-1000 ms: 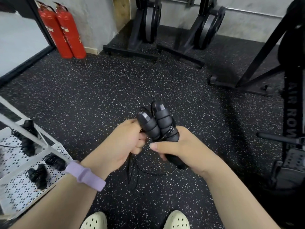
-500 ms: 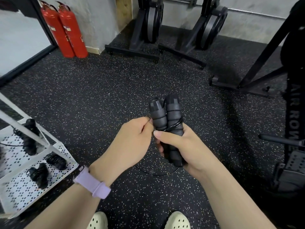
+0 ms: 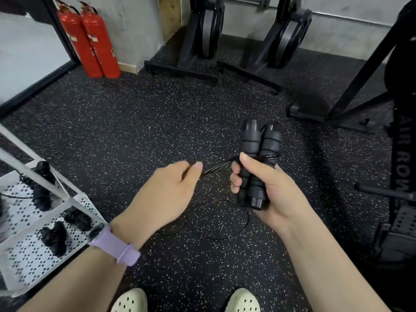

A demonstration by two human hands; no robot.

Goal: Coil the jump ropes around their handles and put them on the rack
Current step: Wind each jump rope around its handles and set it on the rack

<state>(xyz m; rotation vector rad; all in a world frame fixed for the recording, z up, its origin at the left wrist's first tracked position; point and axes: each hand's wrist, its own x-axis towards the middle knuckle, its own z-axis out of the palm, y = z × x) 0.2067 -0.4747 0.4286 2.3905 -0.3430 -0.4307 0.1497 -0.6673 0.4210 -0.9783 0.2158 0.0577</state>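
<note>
Since half a second ago our hands have drawn apart: the left hand point(image 3: 167, 192) has moved away to the left, pulling the cord point(image 3: 216, 168) taut where before it sat against the handles point(image 3: 258, 163), and the loose loop on the floor point(image 3: 157, 122) now lies wider.

We have speckled rubber floor open ahead and between our arms. The white perforated rack point(image 3: 27, 248) borders the lower left, its slanted posts crossing in front of the shelf. Black machine frames point(image 3: 351, 86) and a rower point(image 3: 403, 158) close in the right side, two stands point(image 3: 209, 37) the far wall, and two red fire extinguishers point(image 3: 90, 39) the far left corner.

Coiled ropes point(image 3: 54, 238) already lie on the rack shelf. Our right hand point(image 3: 267, 192) grips both upright handles, thumb across the few wraps; our left pinches the cord between thumb and fingers. A lilac wristband point(image 3: 117, 248) sits on the left wrist, and pale shoes point(image 3: 131, 301) show below.
</note>
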